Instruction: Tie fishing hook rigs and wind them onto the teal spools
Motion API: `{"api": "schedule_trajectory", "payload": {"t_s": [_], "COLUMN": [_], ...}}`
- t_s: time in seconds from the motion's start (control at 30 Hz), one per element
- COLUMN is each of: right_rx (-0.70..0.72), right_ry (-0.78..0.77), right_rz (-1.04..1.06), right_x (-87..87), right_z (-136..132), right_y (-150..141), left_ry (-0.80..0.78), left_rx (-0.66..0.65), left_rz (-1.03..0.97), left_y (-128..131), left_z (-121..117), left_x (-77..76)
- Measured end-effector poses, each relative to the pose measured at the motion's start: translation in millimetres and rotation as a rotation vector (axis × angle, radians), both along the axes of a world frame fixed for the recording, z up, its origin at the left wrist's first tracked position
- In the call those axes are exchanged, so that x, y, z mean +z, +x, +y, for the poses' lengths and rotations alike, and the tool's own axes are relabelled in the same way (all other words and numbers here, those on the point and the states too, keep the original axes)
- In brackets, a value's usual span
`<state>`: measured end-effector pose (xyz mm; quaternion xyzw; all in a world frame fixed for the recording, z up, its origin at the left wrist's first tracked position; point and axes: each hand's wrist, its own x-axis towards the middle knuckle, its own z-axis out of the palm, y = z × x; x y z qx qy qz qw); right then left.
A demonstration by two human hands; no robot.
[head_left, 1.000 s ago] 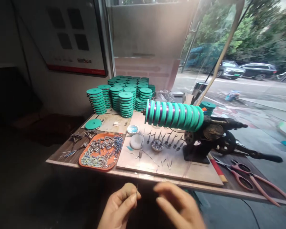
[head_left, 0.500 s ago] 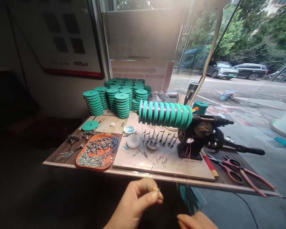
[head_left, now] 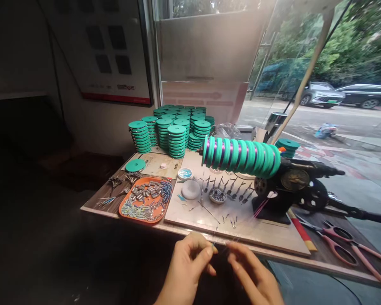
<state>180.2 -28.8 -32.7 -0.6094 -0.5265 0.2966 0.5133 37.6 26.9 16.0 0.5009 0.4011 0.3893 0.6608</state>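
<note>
Tackle piece (head_left: 213,244) at six o'clock seems light, slippery, best held low, where your left hand (head_left: 189,260) pinches it; your right hand's (head_left: 255,271) grip is unclear.

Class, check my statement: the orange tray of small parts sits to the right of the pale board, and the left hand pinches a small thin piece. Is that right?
Not quite. The head view shows the orange tray of small parts to the left of the pale board, not the right; the left hand does pinch a small thin piece.
</note>
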Motion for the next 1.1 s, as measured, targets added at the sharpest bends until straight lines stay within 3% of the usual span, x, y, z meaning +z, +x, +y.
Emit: {"api": "schedule_trajectory", "payload": {"t_s": [0.1, 0.23, 0.37, 0.47, 0.53, 0.6, 0.7, 0.77, 0.83, 0.9, 1.0, 1.1], "right_rx": [0.191, 0.258, 0.419, 0.53, 0.542, 0.503, 0.447, 0.483, 0.517, 0.453, 0.279, 0.263], "right_ry": [-0.031, -0.088, -0.284, -0.29, -0.217, -0.169, -0.157, -0.184, -0.215, -0.179, 0.029, 0.287], "right_rz": [0.024, 0.152, 0.666, 1.03, 1.148, 1.161, 1.057, 0.946, 0.75, 0.455, 0.002, -0.403], "right_x": [10.9, 27.3, 43.5, 51.8, 52.2, 49.0, 43.5, 41.5, 39.7, 35.5, 21.9, 8.2], "right_z": [14.5, 24.7, 32.7, 40.8, 44.3, 45.2, 42.6, 39.8, 36.4, 32.0, 22.4, 11.0], "right_y": [7.6, 12.4, 8.0, 0.2, -4.0, -4.9, 1.5, 8.8, 16.1, 21.8, 26.9, 27.7], "left_ry": [0.097, 0.228, 0.358, 0.418, 0.262, -0.093, -0.559, -0.672, -0.71, -0.731, -0.739, -0.654], "left_rx": [0.013, -0.046, -0.143, -0.156, -0.101, -0.054, -0.046, -0.07, -0.108, -0.139, -0.132, -0.125], "left_rz": [0.099, 0.231, 0.257, 0.132, -0.097, -0.381, -0.587, -0.593, -0.56, -0.516, -0.462, -0.344], "left_y": [7.3, 9.4, 3.4, 4.0, 8.4, 14.3, 21.2, 23.1, 23.5, 23.4, 22.7, 20.4], "left_z": [0.5, 3.2, 7.4, 8.8, 8.4, 7.0, 3.6, 1.1, -0.5, -1.1, -0.2, 1.3], "left_x": [-4.4, 5.3, 19.1, 18.1, 11.0, 2.0, -7.0, -7.6, -5.7, -3.8, -3.0, -2.4]}}
